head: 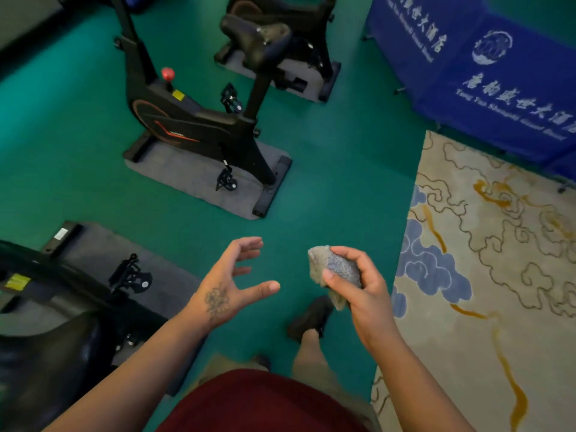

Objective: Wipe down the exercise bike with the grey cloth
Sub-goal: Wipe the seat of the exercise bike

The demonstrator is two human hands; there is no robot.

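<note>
You have the grey cloth (335, 274) bunched up in your right hand (361, 288), with your fingers and thumb curled round it. Your left hand (232, 282) holds nothing, and its fingers are spread wide.

The exercise bike (199, 120) stands on a grey mat (193, 179) on the green floor, up at about 11 o'clock from your hands and well apart from them. You are not touching it yet.

I think the step now is to walk over to the bike. Before you wipe, shake the cloth out flat so more of it rubs the bike. Use your free hand to steady the seat (258, 39) or frame while you rub. Start at the top and work down.

The bike is long from front to back. Its front wheel cover sits toward 9 o'clock and its seat post toward 3 o'clock. The seat points up toward 12 o'clock.
</note>
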